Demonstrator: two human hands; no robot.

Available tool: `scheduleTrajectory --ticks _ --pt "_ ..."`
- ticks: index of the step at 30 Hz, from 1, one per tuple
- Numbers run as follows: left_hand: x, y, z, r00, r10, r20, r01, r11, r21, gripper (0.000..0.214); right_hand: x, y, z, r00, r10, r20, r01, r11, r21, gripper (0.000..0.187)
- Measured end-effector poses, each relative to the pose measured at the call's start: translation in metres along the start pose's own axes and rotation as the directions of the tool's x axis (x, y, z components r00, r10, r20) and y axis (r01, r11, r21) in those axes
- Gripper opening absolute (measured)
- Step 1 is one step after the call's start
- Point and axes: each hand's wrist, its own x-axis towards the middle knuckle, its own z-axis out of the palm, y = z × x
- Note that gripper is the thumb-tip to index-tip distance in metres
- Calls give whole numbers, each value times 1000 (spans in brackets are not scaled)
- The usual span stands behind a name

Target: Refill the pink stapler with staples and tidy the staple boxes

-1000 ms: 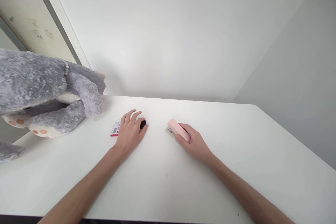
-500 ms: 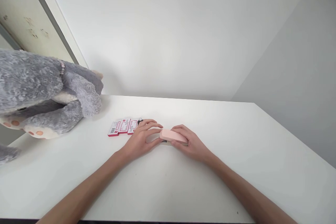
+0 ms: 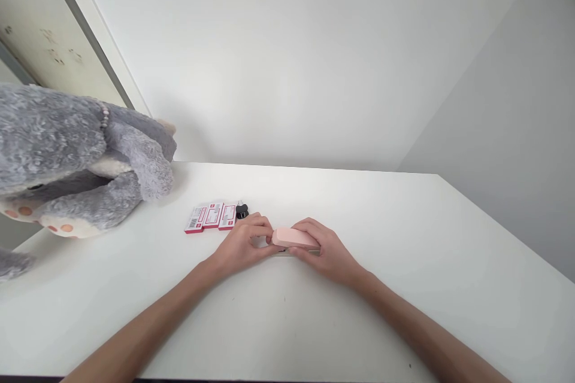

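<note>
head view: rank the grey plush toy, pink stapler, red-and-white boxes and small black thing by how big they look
1. grey plush toy, cut off at the frame edge
2. red-and-white boxes, as a row
3. pink stapler, partly covered by fingers
4. small black thing

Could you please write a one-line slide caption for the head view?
Both hands, left and right, grip a pink stapler on a white table.

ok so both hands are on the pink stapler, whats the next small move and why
Probably lift the top of the long pink plastic stapler open. The left hand pinches its near end, the right hand cups the other end, and it lies flat on the white table. Three small red-and-white boxes, perhaps staples, sit just beyond the left hand.
</note>
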Motion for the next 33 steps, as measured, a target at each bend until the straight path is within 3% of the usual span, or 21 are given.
scheduleTrajectory --ticks 12,24,29,33 --pt "1 0 3 1000 -24 15 24 1000 8 52 1 -3 -3 993 95 64 -103 983 152 23" --pt "1 2 4 987 -151 63 151 989 0 54 0 -3 -5 989 119 92 -134 974 181 26" --pt "0 0 5 982 -146 123 148 989 -7 47 0 -8 -6 984 141 108 -162 963 217 21" --pt "-1 1 5 987 -118 110 118 993 2 46 1 -11 -7 980 162 119 -186 954 233 25"
